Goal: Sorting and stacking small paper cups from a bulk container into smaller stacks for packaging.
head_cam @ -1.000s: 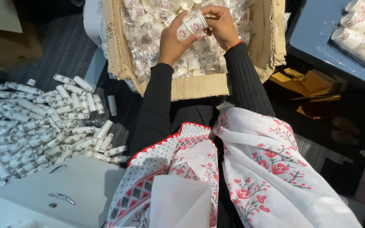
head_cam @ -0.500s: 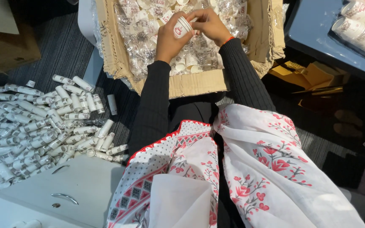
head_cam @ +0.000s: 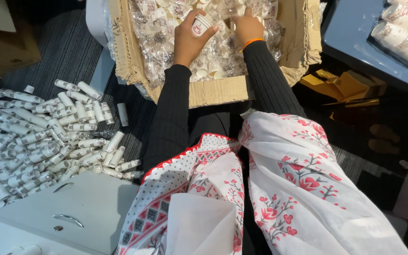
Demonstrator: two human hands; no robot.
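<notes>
Far left floor: a heap of rolled cup stacks (head_cam: 34, 137), white with dark print, lies spread over the grey carpet (head_cam: 67, 52).
Lower left: a white cabinet (head_cam: 67, 212) with a metal handle sits just beside the heap.
Box: an open cardboard box (head_cam: 213, 92) stands in front of the person, its inside lined with clear plastic and filled with small white paper cups.
Left hand: the left hand (head_cam: 187, 40) is raised over the box, its fingers (head_cam: 208, 34) wrapped round a small paper cup (head_cam: 201, 25) with a red mark, held tilted above the pile.
Right hand: the right hand (head_cam: 247, 26) rests down among the cups in the box, just beside the left; an orange band circles the wrist. Whether its fingers grip anything I cannot tell.
Lap: a white scarf (head_cam: 279, 189) with red flowers drapes over black sleeves.
Far right: a blue worktop (head_cam: 355, 42) carries more rolled cup stacks at its edge.
</notes>
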